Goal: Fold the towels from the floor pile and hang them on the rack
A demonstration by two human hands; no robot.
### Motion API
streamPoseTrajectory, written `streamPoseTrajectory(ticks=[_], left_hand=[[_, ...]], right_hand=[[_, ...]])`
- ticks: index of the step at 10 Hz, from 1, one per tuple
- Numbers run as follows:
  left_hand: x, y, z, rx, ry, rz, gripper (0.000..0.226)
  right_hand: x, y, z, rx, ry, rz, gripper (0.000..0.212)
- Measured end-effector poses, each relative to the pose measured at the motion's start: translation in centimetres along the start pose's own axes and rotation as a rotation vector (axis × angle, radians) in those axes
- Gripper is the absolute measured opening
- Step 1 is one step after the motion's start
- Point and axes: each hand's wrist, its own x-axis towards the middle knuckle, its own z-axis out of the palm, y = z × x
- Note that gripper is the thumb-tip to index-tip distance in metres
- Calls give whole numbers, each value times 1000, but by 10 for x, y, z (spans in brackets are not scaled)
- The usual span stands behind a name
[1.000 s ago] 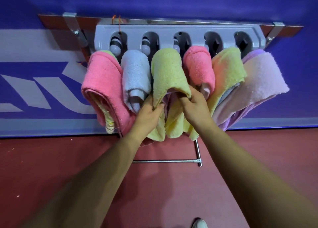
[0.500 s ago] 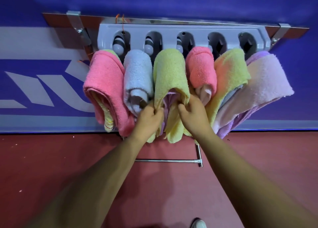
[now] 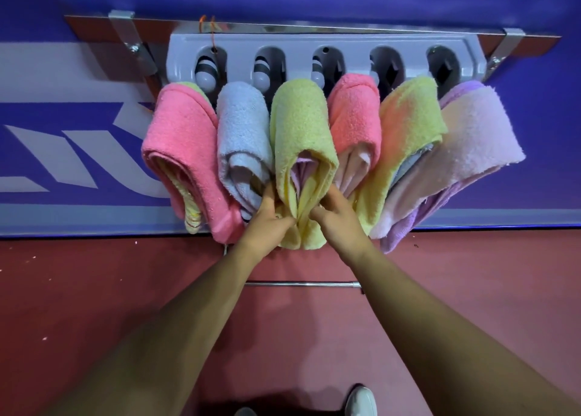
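Six folded towels hang side by side on the rack (image 3: 314,43) on the far wall. At far left hangs the pink towel (image 3: 185,151), with a striped layer showing inside its fold. The blue towel (image 3: 242,132) touches it on the right. Neither is being handled, and both look finished.

In the middle hangs the yellow towel (image 3: 298,126), draped over its peg with a lilac layer inside. The left hand (image 3: 267,224) grips its lower left edge with fingers curled into the cloth. The right hand (image 3: 338,219) pinches its lower right edge, so both hands are clamped on this one towel. They seem to be evening out its hanging ends.

To the right hang the small pink towel (image 3: 355,120), the yellow-orange towel (image 3: 408,123) and the lilac towel (image 3: 478,139), which fans out at far right.

No pile shows on the red floor (image 3: 94,290) here, so the task looks nearly done. More towels may lie out of view.
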Motion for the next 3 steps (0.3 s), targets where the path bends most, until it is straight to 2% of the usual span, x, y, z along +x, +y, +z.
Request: streamPoseTrajectory(ticks=[1,2,3], left_hand=[[-11,7,-9,52,-17,-36,77],[-30,25,-23,184,-2,-110,51],[-49,48,-41,244,29,-161,40]], right_hand=[[-10,-1,-5,-97,-3,5,51],[-24,-17,-13,-197,6,77,62],[-49,-44,-23,-287,63,148,56]])
